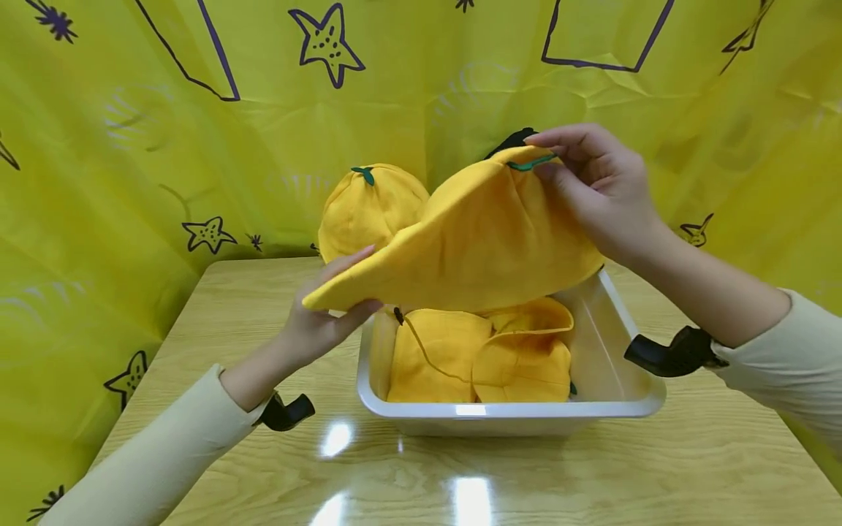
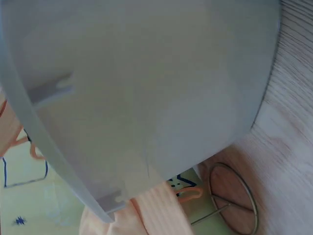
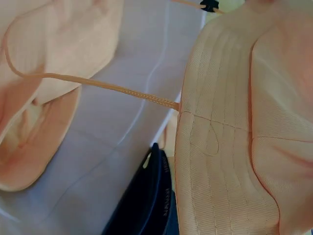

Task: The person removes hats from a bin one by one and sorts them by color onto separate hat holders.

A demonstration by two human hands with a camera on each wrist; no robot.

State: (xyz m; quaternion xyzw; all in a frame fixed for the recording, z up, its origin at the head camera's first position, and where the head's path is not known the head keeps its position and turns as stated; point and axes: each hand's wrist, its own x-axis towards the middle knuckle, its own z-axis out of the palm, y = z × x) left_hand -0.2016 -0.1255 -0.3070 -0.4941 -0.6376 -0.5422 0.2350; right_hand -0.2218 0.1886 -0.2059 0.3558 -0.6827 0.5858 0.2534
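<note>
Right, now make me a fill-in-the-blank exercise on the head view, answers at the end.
1. The ____ hand pinches the raised hat near its top.
2. The left hand holds the brim at a ____ height than the other hand.
3. The leaf on top of the hat behind is coloured ____.
4. The hats lying in the tub are coloured ____.

Missing words: right; lower; green; yellow.
</note>
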